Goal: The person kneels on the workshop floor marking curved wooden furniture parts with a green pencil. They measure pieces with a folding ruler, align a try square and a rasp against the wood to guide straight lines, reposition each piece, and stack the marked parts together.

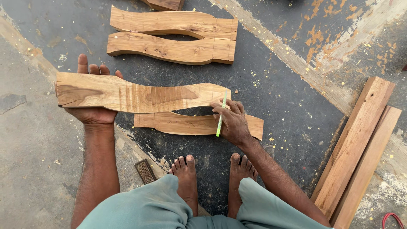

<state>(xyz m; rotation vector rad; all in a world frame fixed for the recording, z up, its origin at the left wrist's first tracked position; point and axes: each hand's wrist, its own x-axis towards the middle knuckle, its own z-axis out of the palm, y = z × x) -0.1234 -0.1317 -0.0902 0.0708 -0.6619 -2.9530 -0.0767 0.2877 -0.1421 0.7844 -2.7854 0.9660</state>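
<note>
My left hand (92,113) cups the left end of a curved wooden piece (140,94) from beneath, fingertips showing over its far edge. My right hand (232,123) grips a green pencil (220,121) and rests on that piece's right end. Under it lies a second curved wooden piece (186,124) flat on the floor, partly covered by my right hand.
Two more curved wooden pieces (169,36) lie side by side further away. Straight planks (360,148) lie at the right. A small dark block (145,171) sits by my bare feet (212,178). The floor is dark, with paint stains and sawdust.
</note>
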